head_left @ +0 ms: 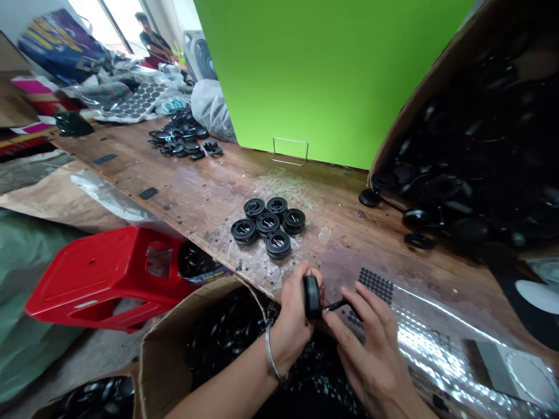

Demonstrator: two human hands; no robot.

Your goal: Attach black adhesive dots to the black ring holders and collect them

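Note:
My left hand [293, 317] grips a round black plastic part [311, 295] on edge at the near rim of the wooden table [205, 192]. My right hand [369, 343] pinches a thin dark tool [335, 305] whose tip touches that part. Just right of the hands lies a shiny sheet [419, 331] carrying a patch of small black dots [376, 284]. Beyond the hands, several finished-looking black round parts [268, 224] sit clustered on the table.
A tipped cardboard box [471, 145] spills black parts at right. A green board [323, 75] stands behind. Another box of black parts [209, 343] sits below the table edge beside a red plastic stool [96, 279]. More black parts [183, 137] and bags lie far left, near a person [151, 36].

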